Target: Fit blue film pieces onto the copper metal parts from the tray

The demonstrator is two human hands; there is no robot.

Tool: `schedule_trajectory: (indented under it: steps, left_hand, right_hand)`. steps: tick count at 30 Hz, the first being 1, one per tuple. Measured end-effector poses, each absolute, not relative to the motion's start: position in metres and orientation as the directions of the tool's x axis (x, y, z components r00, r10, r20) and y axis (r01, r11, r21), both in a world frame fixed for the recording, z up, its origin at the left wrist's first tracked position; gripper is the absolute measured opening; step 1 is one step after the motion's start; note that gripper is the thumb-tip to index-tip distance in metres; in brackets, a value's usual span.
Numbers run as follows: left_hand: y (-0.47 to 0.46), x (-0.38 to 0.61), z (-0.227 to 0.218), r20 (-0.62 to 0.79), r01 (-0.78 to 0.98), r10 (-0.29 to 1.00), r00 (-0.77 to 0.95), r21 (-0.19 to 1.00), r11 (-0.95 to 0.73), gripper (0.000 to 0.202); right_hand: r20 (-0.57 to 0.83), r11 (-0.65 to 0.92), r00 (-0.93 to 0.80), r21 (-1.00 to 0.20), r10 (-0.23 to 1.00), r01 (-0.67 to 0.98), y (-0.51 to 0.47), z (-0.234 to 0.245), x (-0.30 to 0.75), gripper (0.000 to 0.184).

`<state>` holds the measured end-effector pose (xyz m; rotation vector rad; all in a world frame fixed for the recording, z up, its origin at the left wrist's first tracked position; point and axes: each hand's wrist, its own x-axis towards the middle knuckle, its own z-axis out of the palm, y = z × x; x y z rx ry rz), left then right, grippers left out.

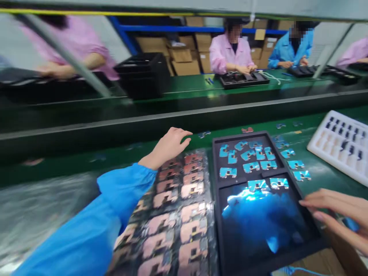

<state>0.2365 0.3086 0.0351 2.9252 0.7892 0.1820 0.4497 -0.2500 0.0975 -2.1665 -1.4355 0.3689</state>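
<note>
My left hand (pixel 168 147), in a blue sleeve, reaches forward over a clear sheet of several copper-coloured parts (pixel 175 211); its fingers are curved and apart, holding nothing. My right hand (pixel 339 214) lies at the right edge of a black two-compartment tray (pixel 216 180) with fingers stretched out flat. The tray's far compartment holds several small blue film pieces (pixel 247 157); the near one holds a shiny blue sheet (pixel 258 222).
Loose blue pieces (pixel 296 166) lie on the green bench right of the tray. A white tray of small dark parts (pixel 342 143) sits at the far right. Beyond a conveyor belt (pixel 115 111), people in pink and blue coats work at black trays (pixel 244 79).
</note>
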Motion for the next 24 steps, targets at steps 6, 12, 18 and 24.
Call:
schedule_trajectory:
  steps: [6, 12, 18, 24]
  left_hand:
    - [0.334, 0.343, -0.002, -0.008, 0.482, 0.485, 0.875, 0.109, -0.869, 0.074]
    - [0.352, 0.349, -0.021, -0.012, 0.526, 0.528, 0.849, 0.127, -0.841, 0.063]
    - [0.358, 0.342, -0.028, 0.032, 0.527, 0.555, 0.831, 0.276, -0.804, 0.045]
    - [0.35, 0.341, -0.026, 0.089, 0.513, 0.563, 0.822, 0.314, -0.799, 0.042]
  right_hand:
    - [-0.243, -0.493, 0.443, -0.596, 0.863, 0.634, -0.194, 0.149, 0.526, 0.038]
    - [-0.019, -0.736, 0.829, -0.472, 0.559, 0.485, -0.132, 0.095, 0.65, 0.04]
    - [0.022, -0.861, 0.916, -0.334, 0.4, 0.384, -0.067, 0.045, 0.729, 0.055]
    - [0.042, -0.899, 0.935, -0.264, 0.353, 0.351, -0.062, 0.027, 0.758, 0.044]
